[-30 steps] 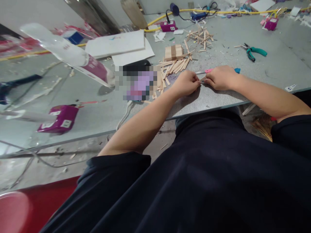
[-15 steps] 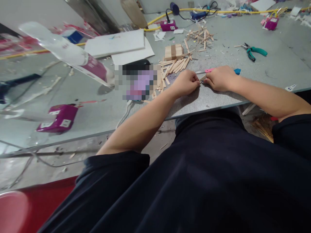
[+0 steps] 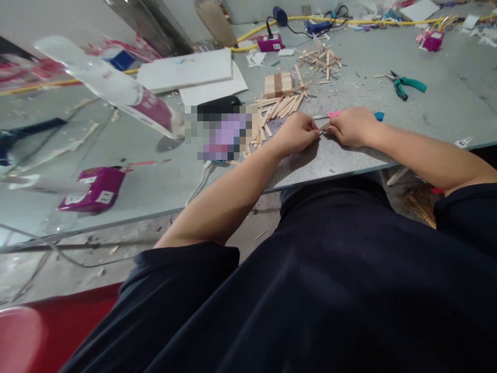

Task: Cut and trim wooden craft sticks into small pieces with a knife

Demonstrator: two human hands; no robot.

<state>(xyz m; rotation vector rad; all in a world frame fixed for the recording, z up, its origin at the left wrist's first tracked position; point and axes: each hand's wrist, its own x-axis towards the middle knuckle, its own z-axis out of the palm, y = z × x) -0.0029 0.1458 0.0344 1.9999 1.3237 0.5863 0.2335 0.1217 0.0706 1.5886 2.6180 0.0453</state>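
Near the table's front edge, my left hand (image 3: 297, 133) and my right hand (image 3: 351, 126) come close together, fingers pinched. Between them shows a short wooden craft stick (image 3: 324, 126), with one end in each hand; the fingers hide most of it. Just beyond my hands lies a tool with a pink part (image 3: 334, 113) and a thin metal shaft, partly behind my right hand. A blue piece (image 3: 379, 116) pokes out past that hand; I cannot tell whether it belongs to the same tool. Loose craft sticks (image 3: 281, 106) are spread beyond my left hand.
A bundled stack of sticks (image 3: 278, 84) and a stick pile (image 3: 324, 59) lie farther back. Green-handled pliers (image 3: 411, 84) rest at right. On the left are a tilted-looking bottle (image 3: 151, 109), a purple power socket (image 3: 95, 191) and white boards (image 3: 186, 70). A yellow cable (image 3: 373, 20) runs along the back.
Hardly anything differs. My hands keep their pinch on the craft stick in the same spot, and the view has shifted very slightly.
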